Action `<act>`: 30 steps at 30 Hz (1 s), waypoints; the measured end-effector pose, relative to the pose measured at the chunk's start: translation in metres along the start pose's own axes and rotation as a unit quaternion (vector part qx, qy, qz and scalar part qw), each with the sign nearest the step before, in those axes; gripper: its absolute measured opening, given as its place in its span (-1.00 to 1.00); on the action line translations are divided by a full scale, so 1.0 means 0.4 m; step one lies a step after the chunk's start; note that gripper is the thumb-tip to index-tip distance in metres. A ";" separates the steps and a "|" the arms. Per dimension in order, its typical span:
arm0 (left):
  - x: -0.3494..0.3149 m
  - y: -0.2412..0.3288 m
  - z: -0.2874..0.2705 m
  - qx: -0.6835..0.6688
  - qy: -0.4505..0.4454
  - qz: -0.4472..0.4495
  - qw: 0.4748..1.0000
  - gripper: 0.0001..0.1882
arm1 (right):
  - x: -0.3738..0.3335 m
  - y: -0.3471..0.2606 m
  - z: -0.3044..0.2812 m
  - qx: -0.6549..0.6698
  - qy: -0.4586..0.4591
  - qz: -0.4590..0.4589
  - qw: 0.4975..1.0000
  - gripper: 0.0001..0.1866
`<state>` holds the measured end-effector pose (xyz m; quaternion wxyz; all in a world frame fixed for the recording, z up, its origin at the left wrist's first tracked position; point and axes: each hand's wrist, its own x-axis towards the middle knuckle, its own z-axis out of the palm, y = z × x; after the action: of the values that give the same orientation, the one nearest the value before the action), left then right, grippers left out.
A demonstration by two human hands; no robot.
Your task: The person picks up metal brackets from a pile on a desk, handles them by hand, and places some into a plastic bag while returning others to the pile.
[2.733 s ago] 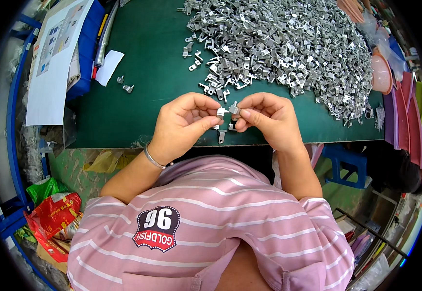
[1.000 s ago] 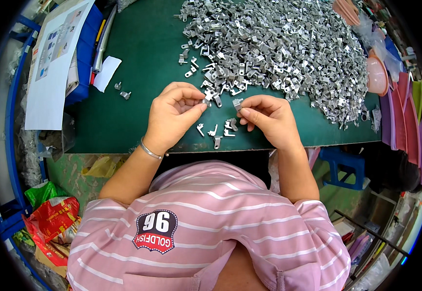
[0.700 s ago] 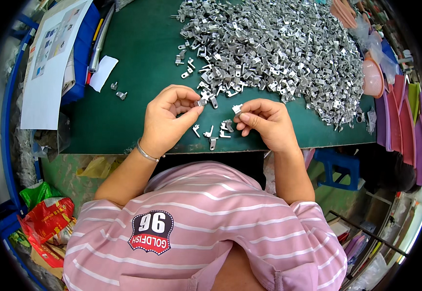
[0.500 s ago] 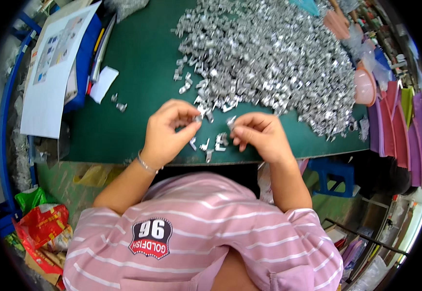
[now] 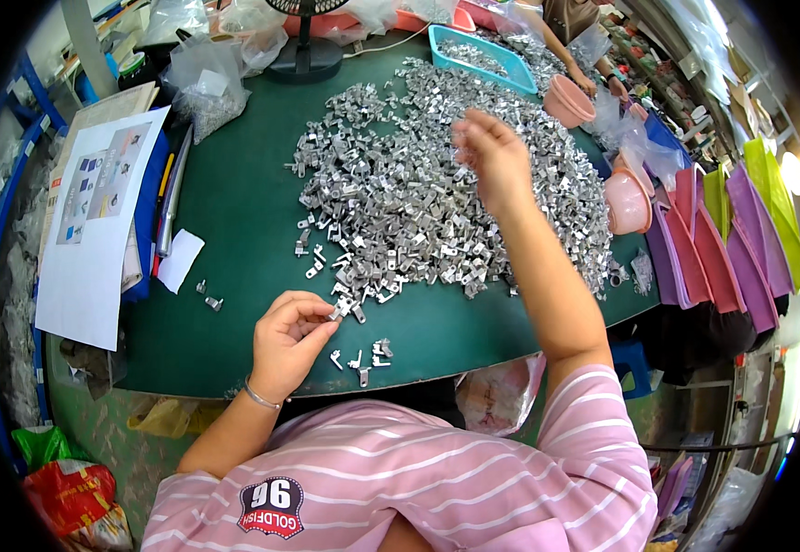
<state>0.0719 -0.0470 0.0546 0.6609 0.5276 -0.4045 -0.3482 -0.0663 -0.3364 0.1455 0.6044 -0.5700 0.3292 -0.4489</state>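
A large heap of small bent silvery metal brackets [image 5: 418, 221] covers the middle of the green table [image 5: 234, 202]. My left hand [image 5: 291, 336] is at the heap's near left edge, thumb and fingers pinched on a metal bracket [image 5: 336, 313]. More brackets lie right by its fingertips. My right hand [image 5: 496, 161] is stretched out over the far part of the heap. Motion smears its fingers, so whether it holds anything is unclear. Several loose brackets [image 5: 363, 374] lie near the table's front edge, to the right of my left hand.
At the left stand a sloping printed sheet [image 5: 96, 221], pens and a paper scrap [image 5: 179, 261]. A black fan [image 5: 305, 55], a turquoise basket [image 5: 483, 57] and a pink bowl [image 5: 568, 101] are at the back. Purple and pink bins [image 5: 708, 244] stand right. Another person's arm [image 5: 561, 46] reaches in far right.
My right hand has swung forward, from the loose brackets near the front edge to above the far heap. My left hand keeps its pinch. The view has tilted up, showing the fan and basket.
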 end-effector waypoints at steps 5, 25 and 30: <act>-0.008 0.003 0.009 -0.057 0.003 -0.074 0.996 -0.70 | -0.275 0.053 0.065 -0.166 -0.199 0.021 0.966 -0.81; -0.011 0.051 -0.019 0.296 -0.160 0.149 0.930 -0.82 | -0.452 0.127 0.106 -0.458 -0.190 -0.135 0.858 -0.88; 0.036 0.037 0.018 0.396 -0.046 0.103 0.911 -0.79 | -0.449 0.139 0.106 -0.422 -0.200 -0.072 0.882 -0.87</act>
<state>0.0720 -0.0599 0.0725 0.4107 0.6846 -0.5913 -0.1138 -0.0867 -0.1579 0.0760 0.3257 -0.8707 0.3176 -0.1870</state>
